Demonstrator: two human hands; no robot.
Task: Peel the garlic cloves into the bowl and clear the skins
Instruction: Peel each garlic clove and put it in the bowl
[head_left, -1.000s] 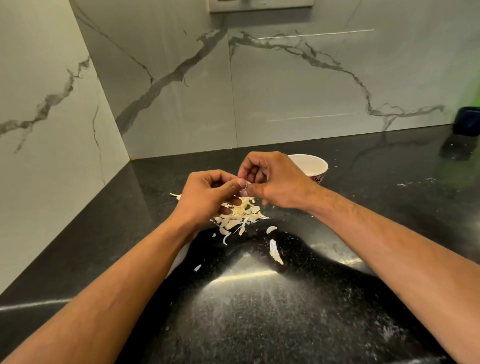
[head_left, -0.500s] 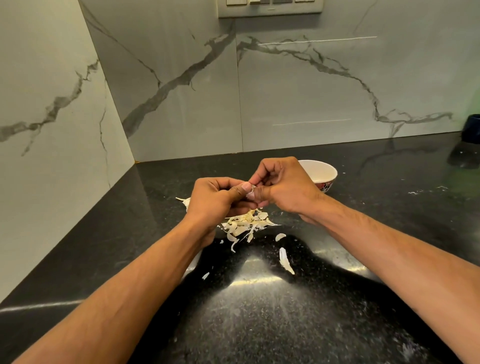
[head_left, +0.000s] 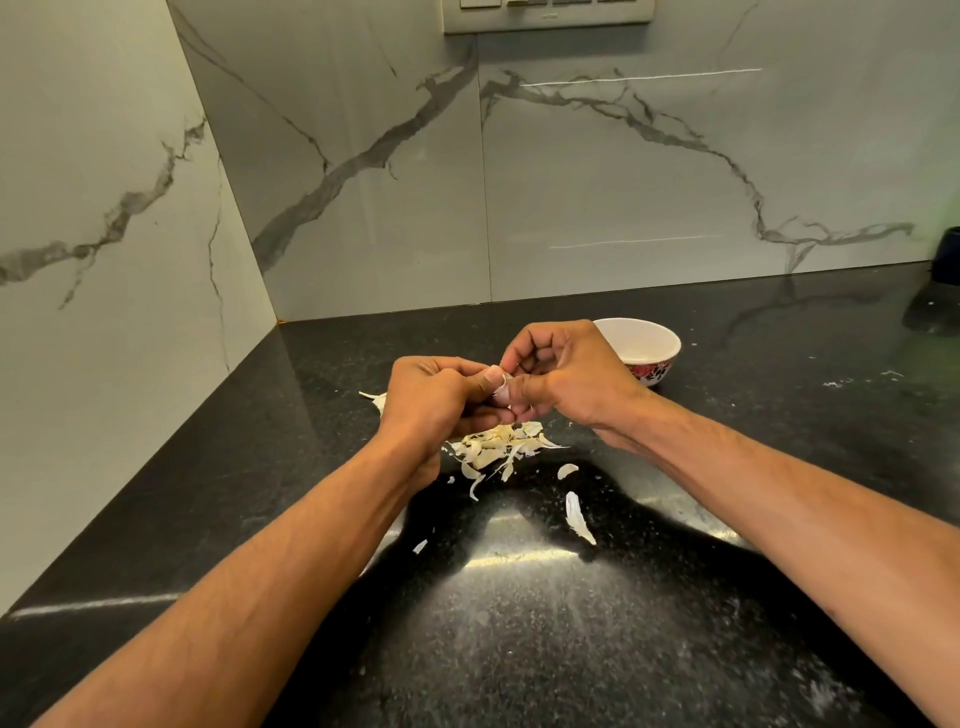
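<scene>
Both hands meet above the black counter and pinch one small garlic clove (head_left: 503, 388) between them. My left hand (head_left: 434, 400) has its fingers curled round the clove, thumb on top. My right hand (head_left: 563, 379) grips it from the right with curled fingers. Most of the clove is hidden by the fingers. A heap of pale garlic skins (head_left: 501, 447) lies on the counter just below the hands. A white bowl (head_left: 654, 340) with a red flower pattern stands behind my right hand; its inside is not visible.
Loose skin pieces (head_left: 577, 514) lie scattered nearer to me on the black counter (head_left: 545, 623). Marble walls meet in a corner at the back left. A dark blue container (head_left: 946, 254) stands at the far right edge. A switch plate (head_left: 545, 13) is on the wall above.
The hands stay together on the clove, with small finger shifts. The view has tilted, so hands, skins and bowl sit slightly lower and further right in the frame.
</scene>
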